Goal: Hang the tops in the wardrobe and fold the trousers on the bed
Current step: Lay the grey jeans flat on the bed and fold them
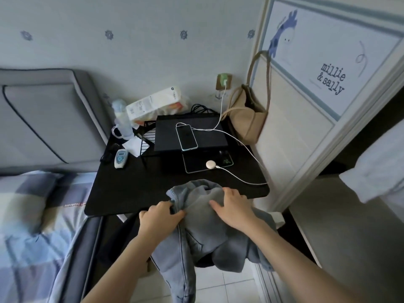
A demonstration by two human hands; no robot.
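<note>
A grey-blue hooded garment [203,232] hangs over the near edge of a black desk [135,189], its lower part drooping toward the tiled floor. My left hand [159,217] grips a fold of its left side, fingers curled round the fabric. My right hand [234,206] rests on top of the hood area with fingers spread and slightly bent. The bed [32,226] with a blue checked cover lies to the left. The wardrobe door [323,62] stands at the right, with a white garment [380,167] beside it.
On the desk sit a phone [187,136] on a black laptop [190,132], charging cables, a small round white device [211,164], a wire rack, a bottle [122,119] and a box. A beige bag [247,119] hangs by the wardrobe. A grey headboard [43,119] backs the bed.
</note>
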